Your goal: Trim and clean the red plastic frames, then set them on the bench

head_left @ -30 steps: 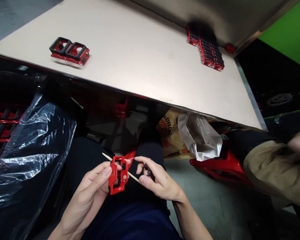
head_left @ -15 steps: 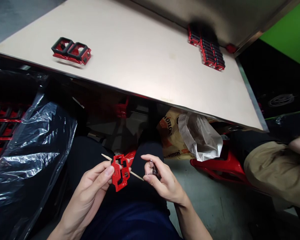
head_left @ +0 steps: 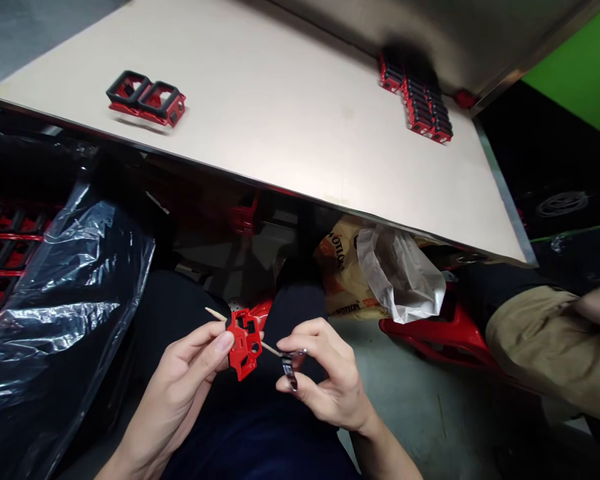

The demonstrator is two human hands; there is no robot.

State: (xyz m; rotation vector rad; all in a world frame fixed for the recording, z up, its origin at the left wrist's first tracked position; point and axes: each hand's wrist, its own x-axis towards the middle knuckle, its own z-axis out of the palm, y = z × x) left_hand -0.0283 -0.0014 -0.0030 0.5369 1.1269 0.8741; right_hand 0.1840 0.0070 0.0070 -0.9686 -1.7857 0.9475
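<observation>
Over my lap, my left hand (head_left: 185,380) pinches a small red plastic frame (head_left: 245,343) between thumb and fingers. A thin wooden stick (head_left: 215,315) runs behind the frame and sticks out on both sides. My right hand (head_left: 325,380) is closed on a small dark metal piece (head_left: 292,365) just right of the frame, fingers curled round it. The two hands are close together but do not touch.
A beige table (head_left: 290,127) lies ahead, with a pair of red-and-black frames (head_left: 146,99) at left and a row of several more (head_left: 420,100) at the far right. A black plastic bag (head_left: 50,320) is at my left. Another person's leg (head_left: 545,340) is at the right.
The red frame has turned in my left hand and shifted slightly right. My right hand has curled in and rotated the metal piece downward, closer to the frame.
</observation>
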